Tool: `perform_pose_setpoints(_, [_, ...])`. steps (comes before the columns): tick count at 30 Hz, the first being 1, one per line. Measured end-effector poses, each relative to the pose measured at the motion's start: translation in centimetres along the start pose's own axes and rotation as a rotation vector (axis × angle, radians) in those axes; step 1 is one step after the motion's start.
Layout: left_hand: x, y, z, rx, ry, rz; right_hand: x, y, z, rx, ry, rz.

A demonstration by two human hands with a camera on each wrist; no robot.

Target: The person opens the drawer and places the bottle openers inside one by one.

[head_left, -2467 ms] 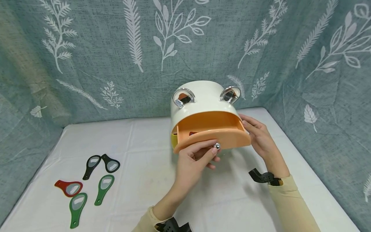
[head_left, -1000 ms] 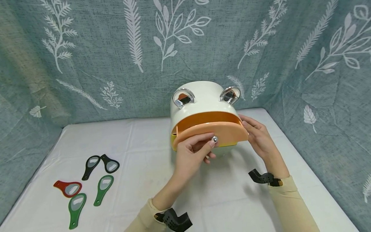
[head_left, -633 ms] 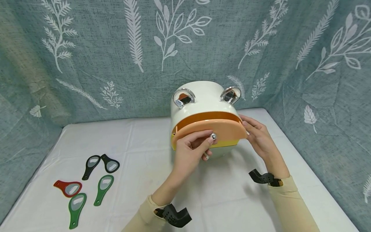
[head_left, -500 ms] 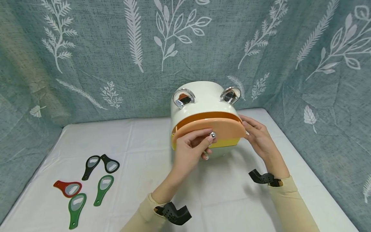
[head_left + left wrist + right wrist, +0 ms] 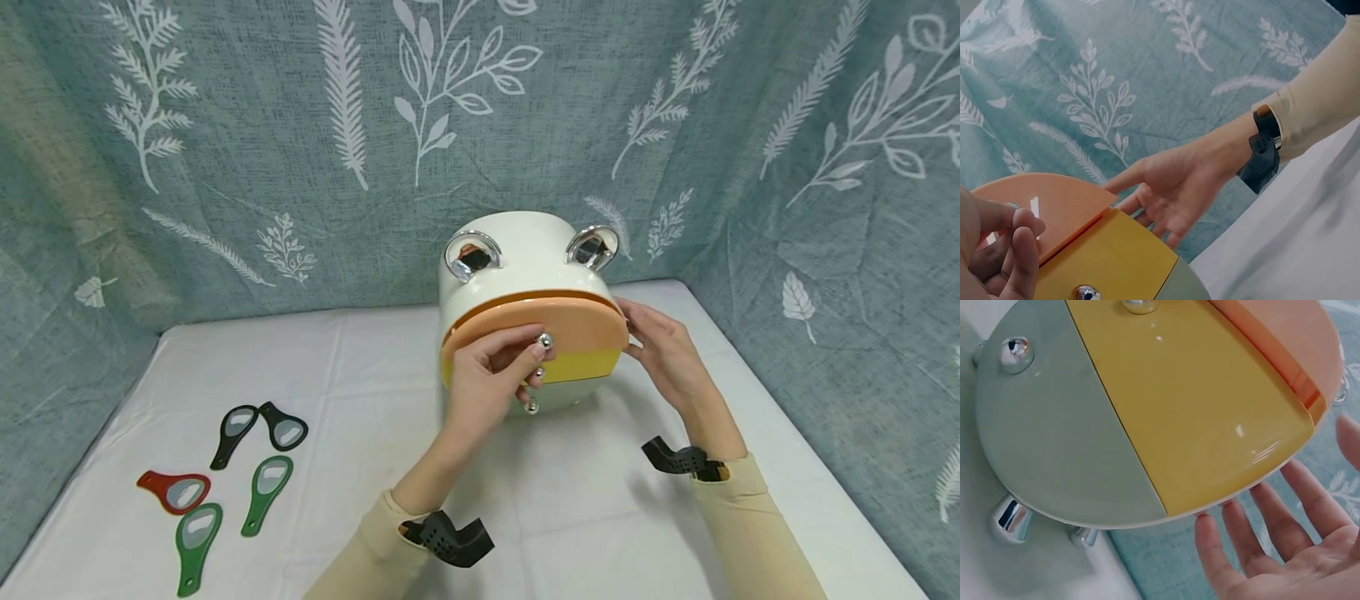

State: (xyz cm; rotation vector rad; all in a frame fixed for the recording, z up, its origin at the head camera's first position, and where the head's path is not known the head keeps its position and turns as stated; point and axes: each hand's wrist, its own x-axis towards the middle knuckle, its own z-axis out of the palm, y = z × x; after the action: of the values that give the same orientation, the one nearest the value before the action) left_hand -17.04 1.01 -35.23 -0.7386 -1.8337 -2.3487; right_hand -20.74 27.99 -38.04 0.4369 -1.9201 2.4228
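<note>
A white frog-faced drawer box (image 5: 525,267) with chrome-ringed eyes stands at the back of the table. Its orange top drawer (image 5: 581,321) sits slightly proud of the body, leaving a thin gap above. My left hand (image 5: 483,383) pinches that drawer's silver knob (image 5: 544,340) between thumb and index finger. Beneath it are a yellow drawer (image 5: 1197,406) and a pale green drawer (image 5: 1085,444), both flush, each with its own round knob. My right hand (image 5: 671,354) steadies the box's right side, fingertips along its edge and fingers spread in the right wrist view.
Bottle openers lie on the white tablecloth (image 5: 360,500) at left: two black (image 5: 236,429), one red (image 5: 176,490) and two green (image 5: 198,542). A leaf-patterned teal curtain (image 5: 262,150) hangs close behind the box and along the right side.
My left hand has pushed the orange drawer back from well out to nearly closed, hiding its inside and the red item in it. The right hand has stayed at the box's side.
</note>
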Motion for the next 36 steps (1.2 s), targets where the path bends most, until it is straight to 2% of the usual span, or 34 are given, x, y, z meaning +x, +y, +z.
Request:
perform_pose_setpoints(4, [0.2, 0.0, -0.1, 0.005, 0.003, 0.003, 0.0, 0.0, 0.0, -0.007, -0.016, -0.013])
perform_pose_setpoints(12, [0.5, 0.1, -0.2, 0.013, 0.023, -0.010, 0.2, -0.2, 0.3, -0.023, 0.016, -0.003])
perform_pose_setpoints(26, [1.1, 0.0, -0.4, 0.023, 0.031, -0.033, 0.4, -0.1, 0.4, -0.008, 0.024, 0.000])
perform_pose_setpoints(33, [0.9, -0.3, -0.6, 0.010, -0.006, -0.040, 0.2, 0.0, 0.3, -0.004, 0.070, 0.023])
perform_pose_setpoints(36, [0.5, -0.3, -0.8, 0.017, -0.016, -0.017, 0.2, -0.1, 0.3, -0.001, 0.078, 0.034])
